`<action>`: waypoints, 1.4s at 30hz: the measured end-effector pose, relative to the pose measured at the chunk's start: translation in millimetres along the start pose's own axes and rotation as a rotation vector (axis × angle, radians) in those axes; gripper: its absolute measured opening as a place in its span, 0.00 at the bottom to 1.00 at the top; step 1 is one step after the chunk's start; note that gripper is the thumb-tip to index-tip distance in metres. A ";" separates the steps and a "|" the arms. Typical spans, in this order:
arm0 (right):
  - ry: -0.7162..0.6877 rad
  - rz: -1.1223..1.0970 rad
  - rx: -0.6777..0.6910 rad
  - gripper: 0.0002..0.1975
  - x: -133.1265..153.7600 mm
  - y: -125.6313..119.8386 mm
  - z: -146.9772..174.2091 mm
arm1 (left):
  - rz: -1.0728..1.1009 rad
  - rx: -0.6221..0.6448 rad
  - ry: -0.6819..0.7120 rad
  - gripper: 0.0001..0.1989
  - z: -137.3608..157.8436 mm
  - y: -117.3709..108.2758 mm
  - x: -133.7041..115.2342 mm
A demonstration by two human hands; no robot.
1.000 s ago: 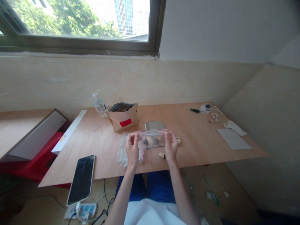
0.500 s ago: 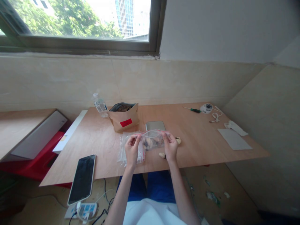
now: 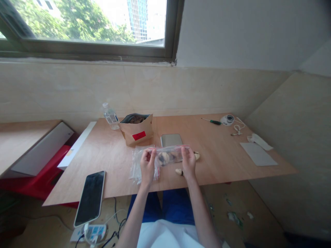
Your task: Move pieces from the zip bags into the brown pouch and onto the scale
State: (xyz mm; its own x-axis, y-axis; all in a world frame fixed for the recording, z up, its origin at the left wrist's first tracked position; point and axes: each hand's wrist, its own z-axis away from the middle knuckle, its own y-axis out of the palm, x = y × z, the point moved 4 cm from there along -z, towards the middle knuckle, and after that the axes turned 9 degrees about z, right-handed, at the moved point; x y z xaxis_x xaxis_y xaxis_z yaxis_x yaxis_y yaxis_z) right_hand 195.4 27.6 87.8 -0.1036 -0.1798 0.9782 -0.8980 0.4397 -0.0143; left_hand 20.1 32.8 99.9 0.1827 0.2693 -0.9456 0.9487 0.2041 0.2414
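Note:
Between my two hands a clear zip bag (image 3: 169, 155) with a red seal line hangs over the table, brown and pale dried pieces inside it. My left hand (image 3: 148, 162) pinches the bag's upper left corner, thumb on top. At the upper right corner my right hand (image 3: 188, 161) grips it the same way. The bag's mouth lies flat and straight. Below my left hand lies a pile of flat clear zip bags (image 3: 136, 168). A pale piece with a dark end (image 3: 179, 171) rests beside my right hand, and another pale piece (image 3: 197, 155) lies just past it.
Behind the bag sits a flat scale-like device (image 3: 171, 140). An open brown paper pouch (image 3: 137, 129) with a red label stands beside a water bottle (image 3: 111, 116). A tablet (image 3: 90, 198) overhangs the front edge. A screwdriver (image 3: 215, 122), a white camera (image 3: 228, 119) and paper (image 3: 258, 153) lie right.
The bag's mouth, which gaped between my hands, is now drawn flat and straight. My left hand has shifted slightly right, and both thumbs point more upright.

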 end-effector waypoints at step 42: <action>0.091 -0.031 0.141 0.12 0.1 13.0 5.9 | 0.027 0.052 -0.102 0.12 0.2 -5.8 17.3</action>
State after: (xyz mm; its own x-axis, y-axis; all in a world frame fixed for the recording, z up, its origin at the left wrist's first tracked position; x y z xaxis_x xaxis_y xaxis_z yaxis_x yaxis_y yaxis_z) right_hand 181.1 28.1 86.5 -0.0417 -0.1077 0.9933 -0.9519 0.3063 -0.0067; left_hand 17.9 36.1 82.1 0.2307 0.1763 -0.9569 0.9548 0.1484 0.2575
